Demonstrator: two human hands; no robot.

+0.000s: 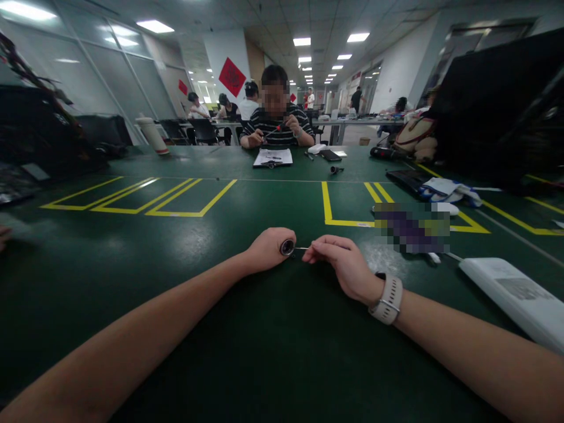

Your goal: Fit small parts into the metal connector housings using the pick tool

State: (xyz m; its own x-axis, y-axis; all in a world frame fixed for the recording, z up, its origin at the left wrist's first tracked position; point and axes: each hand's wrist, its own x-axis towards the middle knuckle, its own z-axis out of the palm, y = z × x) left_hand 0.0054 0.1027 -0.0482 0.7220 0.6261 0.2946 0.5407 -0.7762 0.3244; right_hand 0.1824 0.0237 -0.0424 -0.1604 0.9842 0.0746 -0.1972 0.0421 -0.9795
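Note:
My left hand (270, 249) is closed around a small dark round part with a shiny ring (287, 247), its ringed end facing me. A thin metal rod (301, 248) reaches from beside this part to the fingertips of my right hand (337, 258), which pinch it. Most of the rod is hidden in the fingers, so its kind does not show. Whether its tip touches the round part I cannot tell. Both hands are just above the green table (207, 346), and a pale watch strap (388, 298) circles my right wrist.
Across the table a person in a striped shirt (277, 129) holds a thin red-tipped tool, behind a clipboard with paper (272, 157). A small dark part (336, 170) lies ahead. To the right are a blurred-out object (409, 229), a white power bank-like box (515, 296) and a cloth (449, 191).

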